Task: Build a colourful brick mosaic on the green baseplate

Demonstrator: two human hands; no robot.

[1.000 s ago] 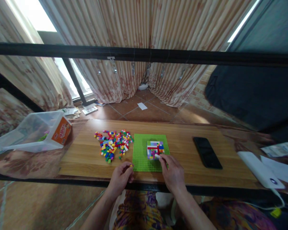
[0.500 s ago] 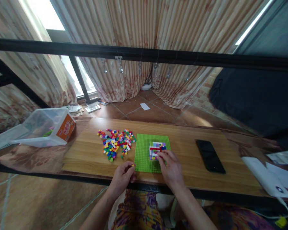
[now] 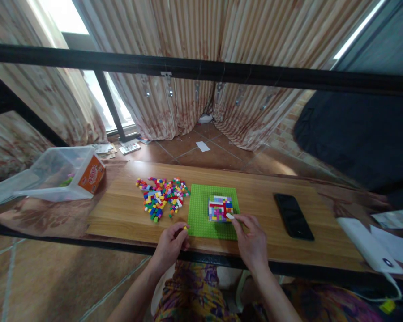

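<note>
Right grip point(image 3: 253, 237): your thumb and forefinger pinch narrow on a white brick point(image 3: 229, 216), holding it by the tips. Left grip point(image 3: 172, 239): closed narrow, a yellow brick point(image 3: 185, 228) showing at the fingertips by the left near edge of the green baseplate point(image 3: 196, 228); whatever else your palm might hold is hidden. The white brick is at the near right corner of the multicoloured brick build point(image 3: 218, 208); whether the two touch, you cannot tell from this angle. The build rests on the baseplate, right of its middle, and the baseplate lies flat on the wooden bench point(image 3: 255, 192), with the loose brick pile point(image 3: 164, 197) off to your left. Handling, by judgement: the white brick looks like stiff plastic, very light, hard to break, smooth enough to slip if squeezed at a corner. Best held by opposite side walls, top and underside free. The build should be rigid but may split at seams; take it low, across two opposite sides.
</note>
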